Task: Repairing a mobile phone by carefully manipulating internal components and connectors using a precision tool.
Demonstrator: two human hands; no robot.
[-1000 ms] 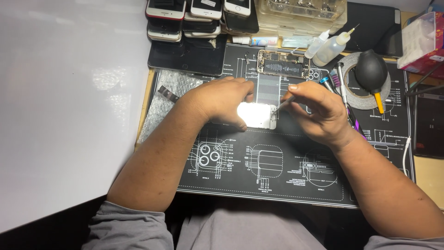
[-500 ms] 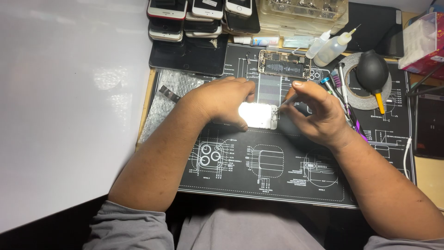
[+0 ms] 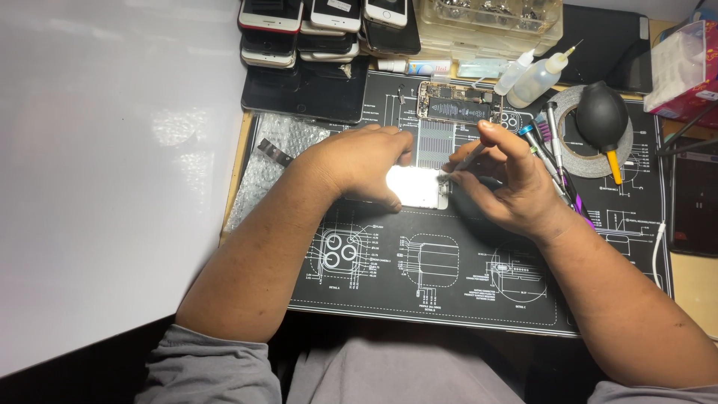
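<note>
A small white phone part [image 3: 417, 187] lies on the black work mat [image 3: 449, 277], glaring under bright light. My left hand [image 3: 359, 161] rests on its left side and pins it down. My right hand [image 3: 508, 183] grips a thin metal tool [image 3: 465, 159] whose tip touches the part's right edge. Just beyond my hands lies an opened phone body [image 3: 458, 105] with its circuit board showing.
Stacked phones [image 3: 314, 26] and a dark tablet [image 3: 310, 90] sit at the back. Two squeeze bottles [image 3: 535, 71], a black air blower [image 3: 602, 120] on a tape roll, screwdrivers [image 3: 553, 153], a clear parts box [image 3: 486, 19] and bubble wrap [image 3: 277, 146] surround the mat.
My right hand has shifted slightly and opened its fingers more around the tool; the left hand stays on the white part.
</note>
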